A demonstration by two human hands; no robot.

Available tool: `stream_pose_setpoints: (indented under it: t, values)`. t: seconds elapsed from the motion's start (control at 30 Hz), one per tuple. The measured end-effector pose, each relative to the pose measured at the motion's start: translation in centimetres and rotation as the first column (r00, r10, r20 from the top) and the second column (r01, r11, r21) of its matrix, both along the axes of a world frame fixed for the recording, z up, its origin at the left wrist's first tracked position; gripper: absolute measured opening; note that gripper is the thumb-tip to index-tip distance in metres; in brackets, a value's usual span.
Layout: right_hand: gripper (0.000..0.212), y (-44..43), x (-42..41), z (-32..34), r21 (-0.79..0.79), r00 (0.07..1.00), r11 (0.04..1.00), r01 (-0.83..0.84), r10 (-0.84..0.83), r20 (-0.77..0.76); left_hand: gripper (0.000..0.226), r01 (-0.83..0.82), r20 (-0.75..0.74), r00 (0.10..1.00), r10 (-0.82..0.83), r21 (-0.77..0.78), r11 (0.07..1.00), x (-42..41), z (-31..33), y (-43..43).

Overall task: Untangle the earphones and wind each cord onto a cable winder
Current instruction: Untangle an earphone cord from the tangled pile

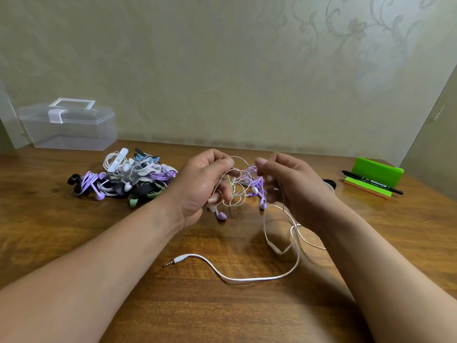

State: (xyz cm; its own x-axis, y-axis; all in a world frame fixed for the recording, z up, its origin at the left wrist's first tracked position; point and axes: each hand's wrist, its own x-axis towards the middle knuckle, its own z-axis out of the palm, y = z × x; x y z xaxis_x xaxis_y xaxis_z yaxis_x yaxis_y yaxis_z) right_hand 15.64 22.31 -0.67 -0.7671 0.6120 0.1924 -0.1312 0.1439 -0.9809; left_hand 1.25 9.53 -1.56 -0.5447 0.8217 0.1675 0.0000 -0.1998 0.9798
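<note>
forearms (103,266) cropped; tangle (237,191) half behind right grip (291,184)

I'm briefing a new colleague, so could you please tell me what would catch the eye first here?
Mid-table, the left hand and right hand pinch a pink-and-purple cord tangle. A pale cord trails from it to a plug nearer the viewer; a pile of earphones lies left.
</note>
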Motion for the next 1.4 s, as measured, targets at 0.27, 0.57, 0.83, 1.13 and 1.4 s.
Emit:
stream_pose_setpoints:
  t: [0.27,0.57,0.83,1.13,1.4]
  values:
    - [0.032,-0.4,0.2,0.7,0.019,0.996,0.997,0.077,-0.076,-0.046,0.025,0.091,-0.196,0.976,-0.1,-0.056,0.994,-0.1,0.9,-0.9]
    - [0.027,-0.3,0.2,0.7,0.025,0.987,0.993,0.116,-0.112,-0.119,0.008,0.177,-0.316,0.929,-0.194,-0.082,0.981,-0.6,0.4,-1.1]
    - [0.023,0.1,0.4,0.3,0.032,0.986,0.987,-0.155,0.153,0.063,0.011,0.095,-0.371,0.922,-0.115,-0.07,0.993,-0.4,0.4,-0.9]
    - [0.005,0.2,0.1,-0.1,0.105,0.994,0.99,-0.099,0.103,-0.037,0.004,0.188,-0.236,0.953,-0.191,-0.033,0.982,-0.8,0.1,-0.6]
    - [0.011,-0.3,-0.1,-0.1,0.222,0.997,0.975,0.011,0.006,-0.08,0.026,0.19,-0.286,0.938,-0.195,-0.045,0.981,-0.1,-0.4,-0.2]
